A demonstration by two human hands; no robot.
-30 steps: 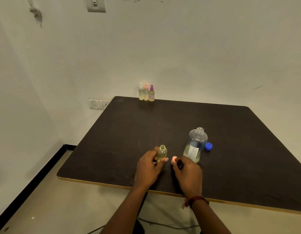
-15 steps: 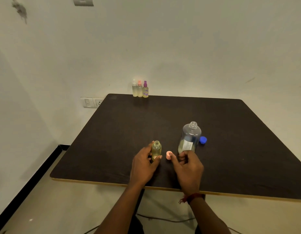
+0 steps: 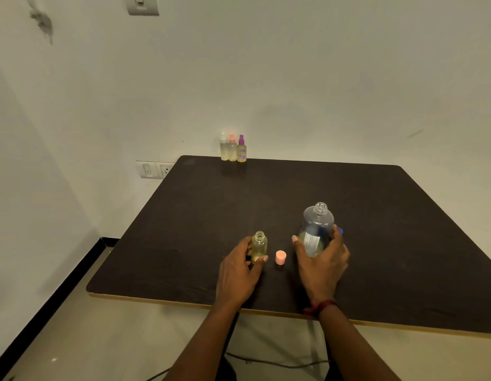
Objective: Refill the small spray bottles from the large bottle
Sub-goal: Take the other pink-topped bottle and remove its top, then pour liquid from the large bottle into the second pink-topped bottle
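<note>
An uncapped small bottle (image 3: 259, 246) with yellowish liquid stands near the front of the dark table (image 3: 211, 210). My left hand (image 3: 239, 270) grips it from the left, thumb across its base. Its pink spray cap (image 3: 280, 257) stands on the table just to the right. The large clear bottle (image 3: 317, 226), open at the top and holding a little liquid, stands upright further right. My right hand (image 3: 321, 262) wraps around its lower half. A blue cap (image 3: 340, 231) peeks out behind that bottle, mostly hidden.
Three capped small spray bottles (image 3: 232, 148) stand together at the table's far edge against the wall. A wall socket (image 3: 155, 169) sits left of the table. A cable (image 3: 266, 362) lies on the floor below the front edge.
My right hand let go of the pink spray cap, which now stands on the table, and moved right to take hold of the large bottle. My left hand kept its hold on the small bottle.
</note>
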